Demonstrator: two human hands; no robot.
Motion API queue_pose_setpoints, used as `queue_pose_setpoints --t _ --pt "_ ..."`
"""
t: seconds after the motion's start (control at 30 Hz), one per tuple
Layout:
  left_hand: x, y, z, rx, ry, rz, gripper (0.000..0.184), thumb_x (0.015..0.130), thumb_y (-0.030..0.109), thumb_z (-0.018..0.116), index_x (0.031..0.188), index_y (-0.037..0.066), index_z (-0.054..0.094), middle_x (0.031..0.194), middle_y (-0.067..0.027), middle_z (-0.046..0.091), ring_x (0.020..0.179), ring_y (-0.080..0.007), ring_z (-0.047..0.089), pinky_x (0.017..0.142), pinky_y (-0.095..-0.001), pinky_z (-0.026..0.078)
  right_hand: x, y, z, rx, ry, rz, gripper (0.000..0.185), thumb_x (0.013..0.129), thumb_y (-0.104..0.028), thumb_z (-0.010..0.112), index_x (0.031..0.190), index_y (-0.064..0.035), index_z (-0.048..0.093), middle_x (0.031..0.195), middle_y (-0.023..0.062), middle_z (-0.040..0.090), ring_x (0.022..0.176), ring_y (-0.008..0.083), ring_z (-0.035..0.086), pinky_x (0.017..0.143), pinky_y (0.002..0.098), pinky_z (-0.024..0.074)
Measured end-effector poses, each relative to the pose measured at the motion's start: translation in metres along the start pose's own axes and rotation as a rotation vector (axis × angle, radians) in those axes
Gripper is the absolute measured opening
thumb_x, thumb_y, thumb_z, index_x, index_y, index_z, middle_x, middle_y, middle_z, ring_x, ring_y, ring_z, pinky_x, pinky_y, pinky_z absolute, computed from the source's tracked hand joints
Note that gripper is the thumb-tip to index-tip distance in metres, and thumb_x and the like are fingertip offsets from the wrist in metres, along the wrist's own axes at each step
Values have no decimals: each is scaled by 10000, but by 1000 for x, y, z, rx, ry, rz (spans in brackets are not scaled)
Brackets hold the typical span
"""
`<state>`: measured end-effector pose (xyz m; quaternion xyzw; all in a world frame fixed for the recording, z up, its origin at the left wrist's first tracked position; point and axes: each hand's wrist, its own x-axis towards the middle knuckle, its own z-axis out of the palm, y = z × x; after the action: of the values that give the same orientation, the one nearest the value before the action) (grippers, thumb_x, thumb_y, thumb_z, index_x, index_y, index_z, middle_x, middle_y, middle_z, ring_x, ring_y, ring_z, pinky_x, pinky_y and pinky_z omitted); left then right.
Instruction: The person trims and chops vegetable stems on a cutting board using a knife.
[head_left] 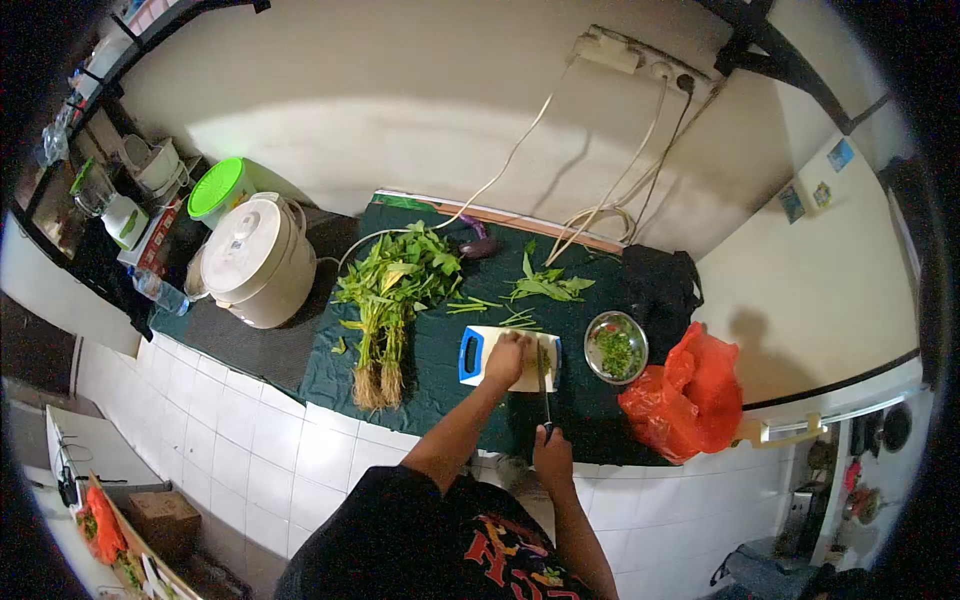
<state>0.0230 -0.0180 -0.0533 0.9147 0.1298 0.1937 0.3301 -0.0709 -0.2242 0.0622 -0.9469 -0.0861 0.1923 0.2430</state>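
Observation:
My left hand (507, 358) rests on the white cutting board with blue trim (490, 340), its fingers closed over something too small to make out, near some green pieces. My right hand (552, 450) is wrapped round the dark handle of a knife (544, 385), whose blade lies over the board's right part. Cut green stems (520, 320) lie just behind the board. To its right stands a metal bowl (594, 369) with chopped greens (618, 352) inside. A large bunch of leafy greens with roots (395, 285) lies to the left.
A red plastic bag (690, 395) sits right of the bowl, with a dark bag (665, 285) behind it. An eggplant (480, 247) and loose leaves (552, 284) lie at the back. A white rice cooker (255, 262) stands left, and cables hang down the wall.

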Motion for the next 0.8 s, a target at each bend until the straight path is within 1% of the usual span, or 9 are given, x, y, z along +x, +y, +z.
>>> queue_pose_setpoints --t 0.07,0.13,0.23,0.33,0.43,0.53,0.63,0.77,0.8 --pt "22 -11 -4 -2 101 39 235 794 81 574 1010 64 666 973 -157 609 973 -353 563 864 -436 475 -4 7 5 -24 -20 5 524 979 -427 421 959 80 551 888 329 627 860 498 613 756 562 479" --pt "46 -20 -17 176 -10 -85 241 805 78 560 1022 72 665 993 -158 617 1003 -341 561 880 -428 474 -6 16 9 -44 -27 15 537 980 -436 412 980 82 550 916 336 625 888 496 610 781 569 470" --pt "70 -30 -23 306 -174 -78 197 828 87 530 975 69 658 1007 -159 623 981 -336 573 866 -430 484 -9 34 21 -58 -109 1 523 977 -426 428 996 82 553 912 331 628 895 505 603 790 571 467" --pt "78 -31 -22 283 -271 -92 158 865 117 499 939 51 622 999 -166 629 974 -349 597 842 -450 500 -10 38 22 12 -106 -78 494 974 -402 448 983 80 552 912 330 627 897 506 601 789 566 469" --pt "80 -38 -21 222 -336 -93 170 886 144 495 975 41 596 1019 -175 630 1002 -363 604 837 -466 505 -10 18 21 -34 -240 -69 467 971 -379 466 971 82 544 904 329 626 904 505 601 792 565 467" --pt "79 -58 -11 102 -236 4 148 873 143 521 970 61 597 1011 -181 626 978 -383 606 819 -465 505 -3 13 39 -32 -174 -56 470 975 -390 451 967 72 535 874 334 622 884 505 608 779 571 474" --pt "67 -30 -44 18 -95 -58 147 856 115 549 979 58 607 997 -185 621 960 -389 599 799 -471 497 5 -6 28 -104 -286 -10 478 979 -401 433 965 66 533 853 338 620 856 499 619 750 570 494" --pt "43 -30 -66 -63 -71 -92 155 856 97 561 991 46 616 992 -190 617 928 -395 594 783 -476 488 15 1 35 -108 -184 -151 481 986 -411 416 988 58 524 859 328 627 832 493 630 726 553 518" --pt "34 -26 -72 -69 8 -71 150 863 100 559 989 46 620 981 -193 615 909 -398 593 772 -481 485 18 1 35 -129 -158 -193 481 986 -411 417 989 58 524 858 325 629 830 491 632 724 550 521"
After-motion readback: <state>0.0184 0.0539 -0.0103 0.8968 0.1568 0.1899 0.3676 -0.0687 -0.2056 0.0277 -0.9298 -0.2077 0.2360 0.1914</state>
